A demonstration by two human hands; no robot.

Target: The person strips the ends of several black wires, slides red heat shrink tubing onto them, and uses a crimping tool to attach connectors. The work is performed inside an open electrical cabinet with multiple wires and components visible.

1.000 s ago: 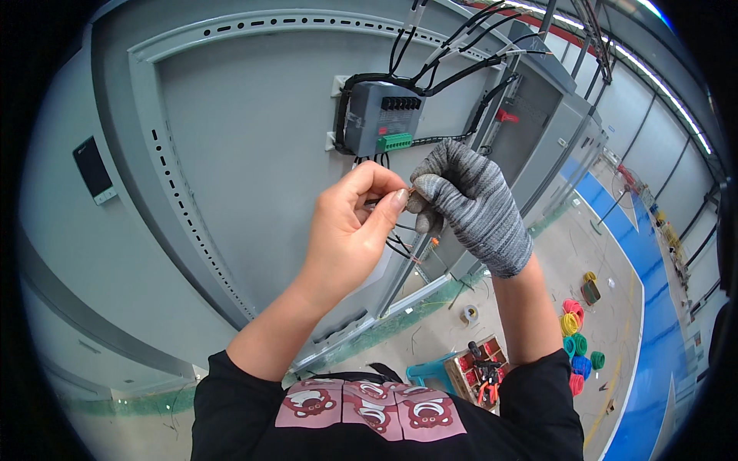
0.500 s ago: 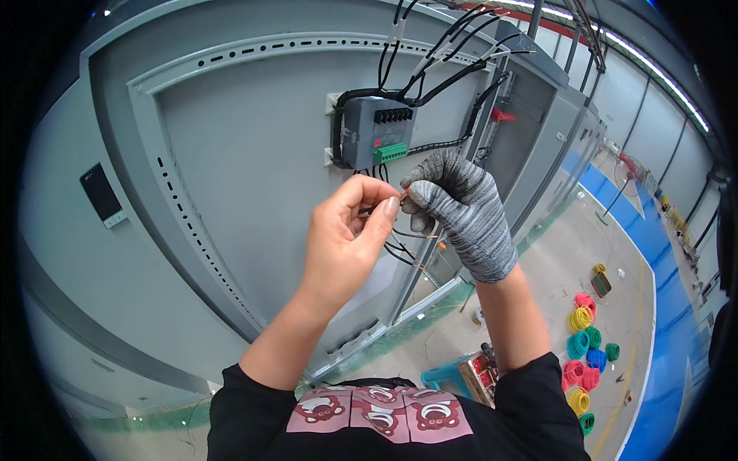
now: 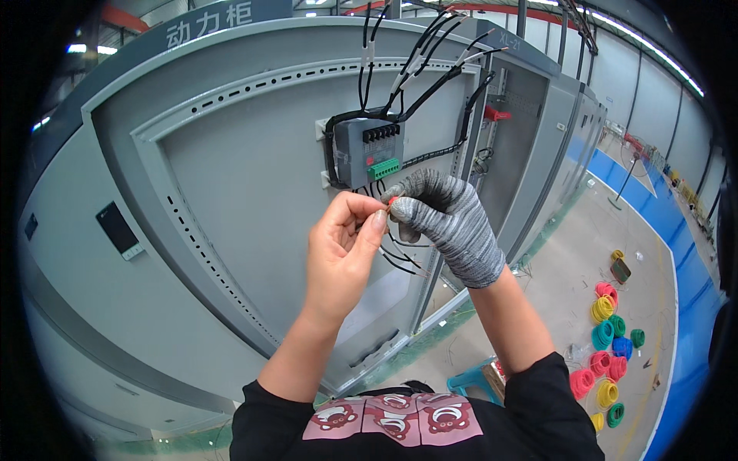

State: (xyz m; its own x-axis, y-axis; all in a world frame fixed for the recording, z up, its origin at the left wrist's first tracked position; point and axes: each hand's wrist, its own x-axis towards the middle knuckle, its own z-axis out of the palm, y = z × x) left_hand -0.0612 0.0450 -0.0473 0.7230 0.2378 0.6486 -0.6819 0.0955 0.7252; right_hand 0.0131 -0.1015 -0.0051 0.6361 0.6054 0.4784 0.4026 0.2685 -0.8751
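— Both hands met below the grey wall-mounted module (image 3: 367, 152)?
— Yes — your bare left hand (image 3: 343, 250) and grey knit-gloved right hand (image 3: 448, 224) pinched one thin black wire's red-tipped end (image 3: 391, 201); several wires hung unconnected.

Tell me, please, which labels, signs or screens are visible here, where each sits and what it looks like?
Sign: top of the grey cabinet, blue-grey strip, pale characters.
Screen: cabinet door at left, small dark rectangle, tilted.
Label: header of the next cabinet, pale marking.
Wire tags: white sleeves on black wires above the grey module.
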